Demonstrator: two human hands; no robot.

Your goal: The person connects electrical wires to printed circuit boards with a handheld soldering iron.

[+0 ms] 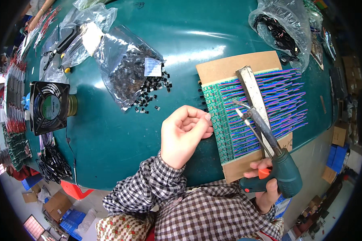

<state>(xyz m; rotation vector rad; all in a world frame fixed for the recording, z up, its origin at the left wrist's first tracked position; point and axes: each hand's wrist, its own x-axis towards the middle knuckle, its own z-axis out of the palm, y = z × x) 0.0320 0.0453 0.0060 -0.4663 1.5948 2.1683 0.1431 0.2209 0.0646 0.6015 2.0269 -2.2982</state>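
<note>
My right hand (pixel 270 192) is wrapped round the grip of a dark green soldering gun (pixel 287 176), with a finger by its orange trigger. The gun's bent metal tip (pixel 242 112) points left above a row of small green circuit boards (pixel 221 124). Blue and pink wires (pixel 283 98) run from the boards to the right. All this lies on a brown cardboard sheet (pixel 239 66), with a long whitish bar (pixel 255 96) across the wires. At the boards' left edge, my left hand (pixel 183 132) is closed in a pinch; anything between its fingertips is hidden. Black parts line that edge above it.
A clear bag (pixel 122 72) spills small black components (pixel 151 98) on the green table (pixel 120 160). Left of it stand a black fan (pixel 50 107) and a bundle of black cables (pixel 54 162). Another bag (pixel 279 34) with black leads lies far right. Someone's arm (pixel 40 15) shows far left.
</note>
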